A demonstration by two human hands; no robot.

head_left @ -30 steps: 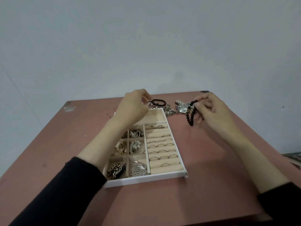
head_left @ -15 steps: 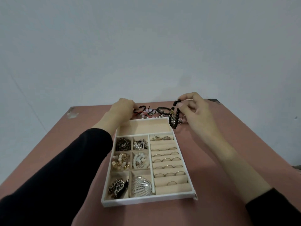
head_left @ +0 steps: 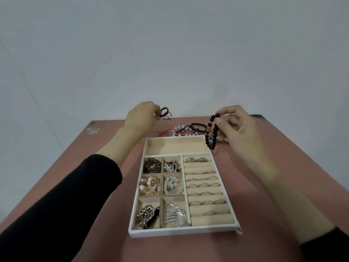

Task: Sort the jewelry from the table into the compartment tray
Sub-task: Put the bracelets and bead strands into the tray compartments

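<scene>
Sorting is judged well advanced. The compartment tray (head_left: 186,232) at mid-tabletop (head_left: 273,186) has six small cells filled and rings in most rows, but its long far compartment (head_left: 175,146) is bare. The right hand (head_left: 239,129) pinches a black bead bracelet (head_left: 211,141), which hangs over the tray's far right corner. The left hand (head_left: 141,120) grips a dark cord bracelet (head_left: 164,112) above the far edge. A bracelet heap (head_left: 188,129) lies unsorted beyond the tray.
</scene>
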